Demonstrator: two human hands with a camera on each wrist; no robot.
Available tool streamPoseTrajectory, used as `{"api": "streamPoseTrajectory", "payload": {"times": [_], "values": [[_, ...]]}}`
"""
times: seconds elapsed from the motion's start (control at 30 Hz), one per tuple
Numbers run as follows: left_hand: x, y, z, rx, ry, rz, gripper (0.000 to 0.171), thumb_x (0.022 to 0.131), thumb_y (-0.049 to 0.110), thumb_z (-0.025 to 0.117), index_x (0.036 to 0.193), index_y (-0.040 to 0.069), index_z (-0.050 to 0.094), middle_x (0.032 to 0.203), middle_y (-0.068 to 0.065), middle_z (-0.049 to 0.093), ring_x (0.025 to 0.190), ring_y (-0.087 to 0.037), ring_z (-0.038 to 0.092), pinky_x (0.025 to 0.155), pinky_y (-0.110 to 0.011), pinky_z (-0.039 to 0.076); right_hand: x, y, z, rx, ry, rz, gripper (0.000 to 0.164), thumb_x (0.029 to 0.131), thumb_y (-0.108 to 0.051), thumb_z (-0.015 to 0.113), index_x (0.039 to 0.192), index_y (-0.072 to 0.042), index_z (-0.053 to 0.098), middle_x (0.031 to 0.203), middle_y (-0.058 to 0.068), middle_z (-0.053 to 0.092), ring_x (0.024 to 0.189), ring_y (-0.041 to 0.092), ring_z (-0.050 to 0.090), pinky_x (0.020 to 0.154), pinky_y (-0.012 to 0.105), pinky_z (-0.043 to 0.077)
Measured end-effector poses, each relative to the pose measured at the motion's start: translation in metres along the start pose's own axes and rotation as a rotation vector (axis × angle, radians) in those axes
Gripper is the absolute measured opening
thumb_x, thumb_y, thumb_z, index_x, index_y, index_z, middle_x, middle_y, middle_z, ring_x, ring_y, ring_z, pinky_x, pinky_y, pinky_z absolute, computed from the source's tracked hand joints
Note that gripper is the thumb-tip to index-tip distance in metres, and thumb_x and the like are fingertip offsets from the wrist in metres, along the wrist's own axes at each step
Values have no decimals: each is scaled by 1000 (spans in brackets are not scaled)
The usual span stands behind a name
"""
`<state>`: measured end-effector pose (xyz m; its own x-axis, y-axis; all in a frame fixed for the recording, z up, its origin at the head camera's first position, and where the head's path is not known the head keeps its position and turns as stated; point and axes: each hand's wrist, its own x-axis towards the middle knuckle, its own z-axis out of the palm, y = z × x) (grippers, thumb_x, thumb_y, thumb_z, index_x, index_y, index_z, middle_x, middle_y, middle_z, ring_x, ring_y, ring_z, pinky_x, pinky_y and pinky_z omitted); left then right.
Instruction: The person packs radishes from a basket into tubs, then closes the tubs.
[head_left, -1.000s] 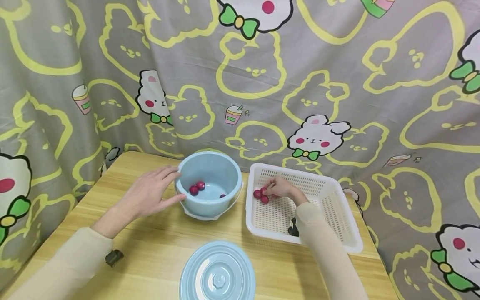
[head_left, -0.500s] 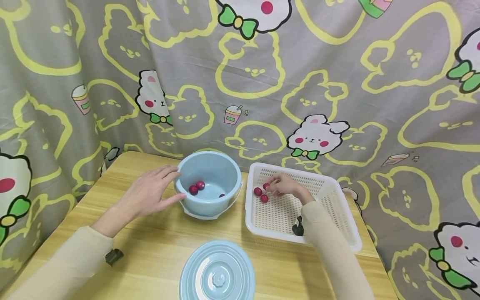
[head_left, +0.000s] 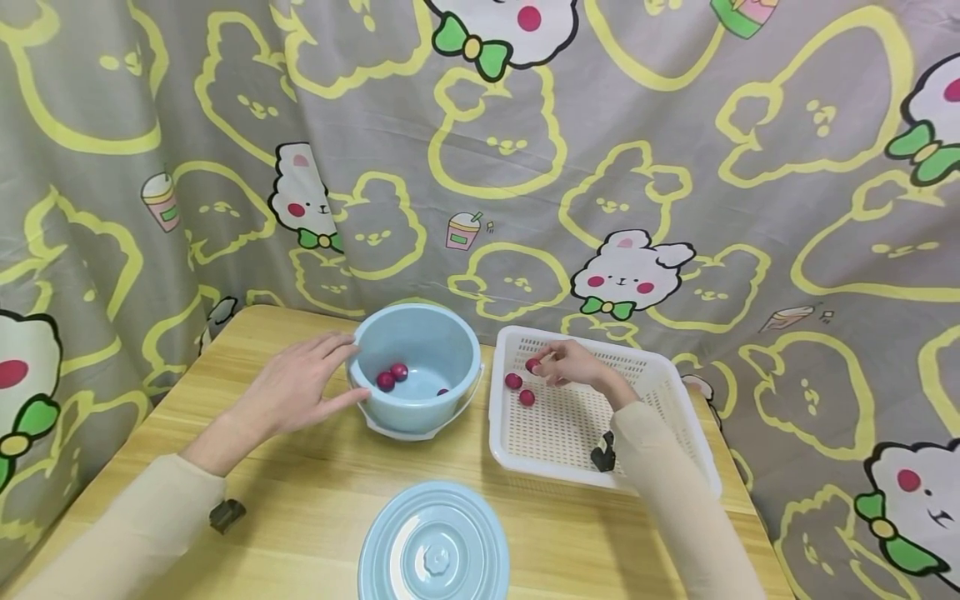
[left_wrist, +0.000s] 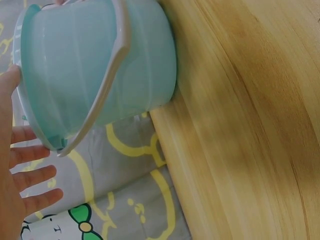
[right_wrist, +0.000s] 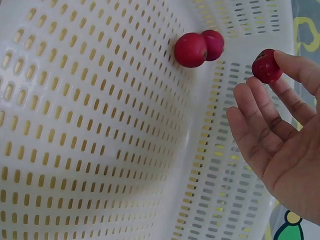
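My right hand [head_left: 576, 367] is over the white basket [head_left: 555, 433]. Between its thumb and fingertip it pinches a small round red fruit [right_wrist: 267, 67], with the other fingers spread. Two more red fruits [right_wrist: 190, 50] lie close by on the basket floor. My left hand [head_left: 300, 386] is at the left side of the light blue bucket [head_left: 412, 412], its fingers extended and its thumb at the rim. Several red fruits [head_left: 399, 372] sit inside the bucket, one partly hidden by the front wall. The bucket's pale handle [left_wrist: 102, 95] hangs down.
A round light blue lid [head_left: 437, 542] with a knob lies on the wooden table [head_left: 300, 517], in front of the bucket. Behind the table hangs a grey patterned curtain [head_left: 510, 225]. The basket stands right of the bucket, a narrow gap between them.
My right hand has drawn back slightly to the right and up, taking one fruit away from the other two in the basket. The left hand stays at the bucket.
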<state>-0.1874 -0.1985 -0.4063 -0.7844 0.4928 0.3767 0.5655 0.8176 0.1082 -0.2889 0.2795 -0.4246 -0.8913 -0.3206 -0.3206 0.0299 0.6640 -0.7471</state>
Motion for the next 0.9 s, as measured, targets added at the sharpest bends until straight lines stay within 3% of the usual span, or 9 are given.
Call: {"api": "streamPoseTrajectory", "payload": {"times": [0.23, 0.33, 0.57, 0.87, 0.9], "values": [[0, 0, 0, 2, -1, 2, 73, 93, 58, 73, 138, 2, 64, 144, -23, 64, 132, -46, 63, 109, -65, 53, -5, -14, -2, 15, -2, -54, 33, 99, -22, 74, 126, -3, 70, 100, 17, 70, 89, 31, 72, 89, 46, 64], [0, 0, -1, 2, 1, 4, 72, 94, 58, 73, 138, 1, 64, 144, -23, 64, 132, -46, 63, 109, -65, 53, -8, -22, -3, 26, 0, -76, 34, 99, -21, 74, 127, -3, 69, 96, 13, 69, 84, 25, 72, 83, 37, 64], [0, 0, -1, 0, 1, 6, 72, 94, 58, 72, 138, 1, 65, 144, -23, 64, 132, -46, 63, 109, -65, 52, -16, -43, -4, 33, 28, -141, 33, 99, -21, 74, 127, -4, 68, 108, 26, 71, 81, 19, 73, 77, 31, 63], [0, -1, 0, 5, 6, 9, 72, 94, 58, 72, 138, 2, 65, 143, -23, 65, 131, -46, 64, 107, -65, 54, -18, -67, 2, 48, 30, -192, 31, 98, -24, 76, 125, -10, 70, 112, 24, 71, 84, 19, 74, 77, 28, 63], [0, -1, 0, 5, 7, 11, 72, 94, 58, 72, 137, 2, 65, 143, -23, 65, 130, -46, 64, 107, -65, 54, -18, -70, 3, 49, 25, -197, 31, 98, -23, 76, 125, -10, 70, 112, 25, 71, 85, 18, 74, 80, 32, 65]]}}
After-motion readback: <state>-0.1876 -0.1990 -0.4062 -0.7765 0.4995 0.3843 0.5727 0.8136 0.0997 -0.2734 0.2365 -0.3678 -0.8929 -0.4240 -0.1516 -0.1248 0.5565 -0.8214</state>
